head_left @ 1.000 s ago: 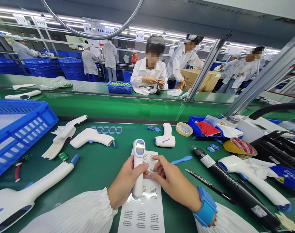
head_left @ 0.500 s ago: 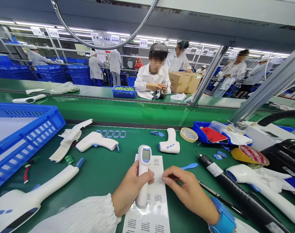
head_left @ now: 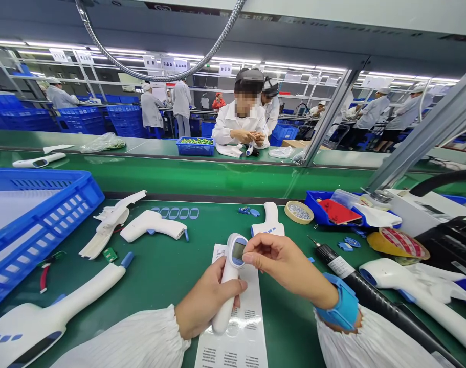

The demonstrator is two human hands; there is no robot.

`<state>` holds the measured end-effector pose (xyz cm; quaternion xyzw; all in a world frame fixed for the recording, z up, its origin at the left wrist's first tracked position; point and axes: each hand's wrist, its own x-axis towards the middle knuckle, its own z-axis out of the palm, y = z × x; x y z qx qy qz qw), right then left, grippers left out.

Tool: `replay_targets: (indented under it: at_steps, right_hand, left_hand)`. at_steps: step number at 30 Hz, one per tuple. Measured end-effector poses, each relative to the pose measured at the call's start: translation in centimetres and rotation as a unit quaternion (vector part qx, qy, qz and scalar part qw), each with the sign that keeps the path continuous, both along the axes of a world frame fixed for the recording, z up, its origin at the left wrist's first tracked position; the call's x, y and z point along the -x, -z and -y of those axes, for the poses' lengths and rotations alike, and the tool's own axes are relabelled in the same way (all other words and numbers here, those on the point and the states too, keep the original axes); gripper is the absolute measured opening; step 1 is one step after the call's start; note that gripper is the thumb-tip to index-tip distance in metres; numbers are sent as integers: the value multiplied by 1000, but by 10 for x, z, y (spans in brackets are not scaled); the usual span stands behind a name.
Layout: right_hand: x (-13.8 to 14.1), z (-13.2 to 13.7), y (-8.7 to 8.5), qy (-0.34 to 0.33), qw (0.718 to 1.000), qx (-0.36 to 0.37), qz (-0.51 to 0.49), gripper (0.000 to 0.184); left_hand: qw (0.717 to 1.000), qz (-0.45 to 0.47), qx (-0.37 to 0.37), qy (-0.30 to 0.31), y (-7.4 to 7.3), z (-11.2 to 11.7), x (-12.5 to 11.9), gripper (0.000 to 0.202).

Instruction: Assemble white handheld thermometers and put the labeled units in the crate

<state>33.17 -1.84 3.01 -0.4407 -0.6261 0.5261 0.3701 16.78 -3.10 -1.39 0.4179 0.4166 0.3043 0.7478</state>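
Note:
My left hand [head_left: 204, 299] is wrapped around the handle of a white infrared thermometer [head_left: 222, 313], held tilted with its blue-framed screen [head_left: 239, 250] facing me. At the right edge of that screen, my right hand [head_left: 288, 268] has thumb and forefinger pinched together. Whatever lies between those fingertips, if anything, is too small to make out. Below both hands a glossy white sheet of printed labels [head_left: 250, 340] lies on the green mat, partly covered by the thermometer.
Several other white thermometers lie about, one [head_left: 154, 225] left of centre. A blue crate [head_left: 71, 204] stands at left. To the right are a black electric screwdriver [head_left: 355, 281], a round dish of screws [head_left: 298, 212] and a blue parts bin [head_left: 317, 204]. A co-worker [head_left: 238, 120] sits opposite.
My right hand has moved up and left from the label sheet to the thermometer's screen. My left hand has tilted the thermometer, its head leaning right. Behind, the cardboard box has been lowered or flattened.

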Motion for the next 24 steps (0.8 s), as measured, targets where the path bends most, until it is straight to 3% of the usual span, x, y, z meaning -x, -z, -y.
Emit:
replay_targets:
  at_steps: [11, 24]
  right_hand:
    - [-3, -10, 3, 22, 999, -30, 33, 10]
    - [-4, -14, 4, 19, 999, -31, 26, 11]
  left_hand:
    - [999, -25, 13, 17, -8, 0, 0, 24]
    - [1000, -22, 17, 15, -6, 0, 0, 25]
